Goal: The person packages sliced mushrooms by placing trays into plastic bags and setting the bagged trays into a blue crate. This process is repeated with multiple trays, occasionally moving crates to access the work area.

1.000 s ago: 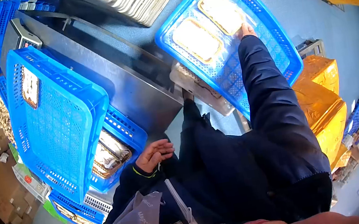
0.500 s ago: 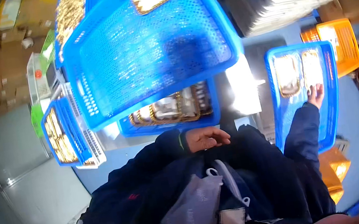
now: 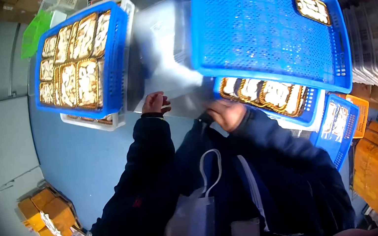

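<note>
My left hand (image 3: pixel 155 104) is raised over the steel table's front edge, its fingers curled, with nothing seen in them. To its left is a blue basket (image 3: pixel 120 62) packed with gold-rimmed trays (image 3: pixel 88 79) of pale pieces. My right hand (image 3: pixel 228 114), smeared by motion, is just in front of the lower blue basket (image 3: pixel 314 107); its fingers are too blurred to read. Gold-rimmed trays (image 3: pixel 270 96) of pale pieces lie in that lower basket. Above it rests a large blue basket (image 3: pixel 264 30) with one filled tray (image 3: pixel 312 8) at its right end.
A white basket (image 3: pixel 119 122) sits under the left blue basket. Shiny steel table top (image 3: pixel 168 71) lies between the baskets. At right are another blue basket (image 3: pixel 333 141), an orange basket (image 3: pixel 361 114) and cardboard boxes (image 3: pixel 377 166). More boxes (image 3: pixel 50 213) stand on the floor at left.
The view has swung left. My right hand has left a tray in the right-hand blue basket and come in front of my body. My left hand has moved toward the packed left basket.
</note>
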### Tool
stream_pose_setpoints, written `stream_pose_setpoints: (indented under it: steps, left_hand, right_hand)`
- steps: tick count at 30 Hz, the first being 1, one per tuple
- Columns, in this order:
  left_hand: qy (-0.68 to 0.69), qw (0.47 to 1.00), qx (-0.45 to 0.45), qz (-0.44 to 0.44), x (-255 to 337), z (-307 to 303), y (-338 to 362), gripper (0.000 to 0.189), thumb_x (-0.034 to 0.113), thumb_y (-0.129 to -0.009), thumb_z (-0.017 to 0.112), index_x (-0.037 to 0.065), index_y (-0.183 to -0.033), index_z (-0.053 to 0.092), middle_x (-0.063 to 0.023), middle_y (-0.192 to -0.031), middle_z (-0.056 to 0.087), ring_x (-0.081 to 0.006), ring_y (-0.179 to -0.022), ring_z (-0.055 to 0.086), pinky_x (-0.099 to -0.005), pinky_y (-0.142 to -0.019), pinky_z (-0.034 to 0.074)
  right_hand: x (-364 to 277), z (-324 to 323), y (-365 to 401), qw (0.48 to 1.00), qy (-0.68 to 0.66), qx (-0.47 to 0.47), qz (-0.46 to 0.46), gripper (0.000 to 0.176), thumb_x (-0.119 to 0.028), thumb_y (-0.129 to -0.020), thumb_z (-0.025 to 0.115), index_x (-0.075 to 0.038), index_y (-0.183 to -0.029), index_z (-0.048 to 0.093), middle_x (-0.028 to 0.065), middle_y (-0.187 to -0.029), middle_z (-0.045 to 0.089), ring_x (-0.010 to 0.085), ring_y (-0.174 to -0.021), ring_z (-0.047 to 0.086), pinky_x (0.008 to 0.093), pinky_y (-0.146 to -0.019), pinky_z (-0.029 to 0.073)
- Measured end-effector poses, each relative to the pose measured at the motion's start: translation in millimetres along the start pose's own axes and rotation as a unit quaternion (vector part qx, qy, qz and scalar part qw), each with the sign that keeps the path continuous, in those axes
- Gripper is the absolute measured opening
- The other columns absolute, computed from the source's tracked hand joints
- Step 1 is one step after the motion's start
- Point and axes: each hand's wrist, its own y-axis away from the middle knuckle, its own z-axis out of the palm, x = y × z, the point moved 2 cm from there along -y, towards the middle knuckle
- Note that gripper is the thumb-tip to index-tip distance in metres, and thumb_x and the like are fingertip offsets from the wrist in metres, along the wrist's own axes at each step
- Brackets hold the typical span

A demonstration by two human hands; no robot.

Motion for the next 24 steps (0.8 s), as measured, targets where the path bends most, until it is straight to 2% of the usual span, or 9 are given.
stream_pose_setpoints:
  steps: [3, 5, 10, 13, 14, 17, 18, 21, 24]
  left_hand:
    - [-0.023, 0.999, -0.025, 0.007, -54, -43, -33, 0.023, 0.018, -0.086, 0.056, 0.007, -0.105, 0.051, -0.0074, -0.091, 0.057, -0.0179, -0.078, 0.060, -0.0322, -0.059, 0.053]
    - [-0.036, 0.999, -0.010, 0.020, -65, -40, -36, 0.024, 0.015, -0.085, 0.056, 0.004, -0.105, 0.049, -0.0085, -0.094, 0.056, -0.0196, -0.076, 0.060, -0.0338, -0.060, 0.055]
    - [-0.107, 0.986, -0.110, 0.064, -80, -51, -51, 0.020, 0.017, -0.084, 0.054, 0.005, -0.099, 0.055, -0.0088, -0.093, 0.057, -0.0191, -0.078, 0.060, -0.0299, -0.061, 0.054]
    - [-0.263, 0.929, -0.009, 0.260, -74, -40, -56, 0.015, 0.017, -0.082, 0.055, 0.006, -0.091, 0.060, -0.0091, -0.088, 0.057, -0.0186, -0.075, 0.060, -0.0278, -0.063, 0.052]
    - [-0.305, 0.877, 0.043, 0.368, -57, -32, -53, 0.012, 0.016, -0.079, 0.059, 0.008, -0.087, 0.062, -0.0089, -0.084, 0.056, -0.0195, -0.070, 0.059, -0.0290, -0.063, 0.050]
    - [-0.264, 0.922, 0.007, 0.284, -17, -20, -46, 0.019, 0.016, -0.076, 0.062, 0.010, -0.094, 0.062, -0.0083, -0.081, 0.054, -0.0226, -0.070, 0.057, -0.0333, -0.068, 0.048]
    - [-0.274, 0.934, 0.003, 0.230, -7, -17, -45, 0.026, 0.018, -0.073, 0.067, 0.011, -0.098, 0.061, -0.0095, -0.085, 0.053, -0.0256, -0.079, 0.055, -0.0360, -0.074, 0.046]
    - [-0.367, 0.815, -0.014, 0.449, 26, -2, -34, 0.031, 0.020, -0.070, 0.070, 0.011, -0.098, 0.060, -0.0110, -0.090, 0.052, -0.0294, -0.089, 0.051, -0.0371, -0.078, 0.043]
    - [-0.468, 0.773, -0.080, 0.421, 27, 4, -41, 0.029, 0.022, -0.072, 0.067, 0.011, -0.097, 0.059, -0.0102, -0.097, 0.051, -0.0311, -0.092, 0.050, -0.0391, -0.080, 0.043]
  right_hand:
    - [22, 116, -73, 0.979, 0.198, -0.013, -0.044, 0.046, -0.013, -0.083, 0.039, -0.006, -0.129, 0.037, 0.0159, -0.130, 0.041, 0.0323, -0.120, 0.040, 0.0407, -0.100, 0.032]
    - [36, 153, -102, 0.929, 0.331, -0.122, 0.107, 0.051, -0.015, -0.085, 0.036, -0.009, -0.134, 0.027, 0.0155, -0.142, 0.021, 0.0361, -0.128, 0.027, 0.0504, -0.102, 0.023]
    - [61, 170, -104, 0.898, 0.387, -0.167, 0.125, 0.044, -0.013, -0.086, 0.035, -0.007, -0.129, 0.037, 0.0130, -0.136, 0.035, 0.0331, -0.126, 0.033, 0.0445, -0.100, 0.032]
    - [60, 154, -122, 0.922, 0.304, -0.225, 0.080, 0.041, -0.011, -0.085, 0.036, -0.005, -0.125, 0.042, 0.0137, -0.130, 0.042, 0.0289, -0.117, 0.044, 0.0357, -0.095, 0.039]
    - [94, 178, -112, 0.920, 0.364, -0.118, -0.081, 0.037, -0.011, -0.085, 0.035, -0.003, -0.120, 0.046, 0.0174, -0.122, 0.048, 0.0279, -0.108, 0.052, 0.0318, -0.092, 0.041]
    - [85, 167, -114, 0.934, 0.231, -0.268, 0.052, 0.036, -0.016, -0.087, 0.031, -0.003, -0.117, 0.047, 0.0209, -0.120, 0.049, 0.0272, -0.109, 0.052, 0.0367, -0.090, 0.043]
    - [69, 155, -119, 0.929, 0.279, -0.236, 0.061, 0.027, -0.015, -0.087, 0.037, -0.007, -0.104, 0.055, 0.0164, -0.101, 0.060, 0.0287, -0.094, 0.059, 0.0369, -0.080, 0.047]
    - [20, 115, -138, 0.880, 0.325, -0.304, 0.166, 0.031, -0.022, -0.086, 0.037, -0.012, -0.105, 0.060, 0.0134, -0.103, 0.061, 0.0263, -0.092, 0.061, 0.0395, -0.076, 0.048]
    - [14, 111, -150, 0.902, 0.301, -0.253, 0.178, 0.027, -0.031, -0.083, 0.046, -0.018, -0.100, 0.062, 0.0068, -0.091, 0.065, 0.0246, -0.085, 0.063, 0.0389, -0.070, 0.049]
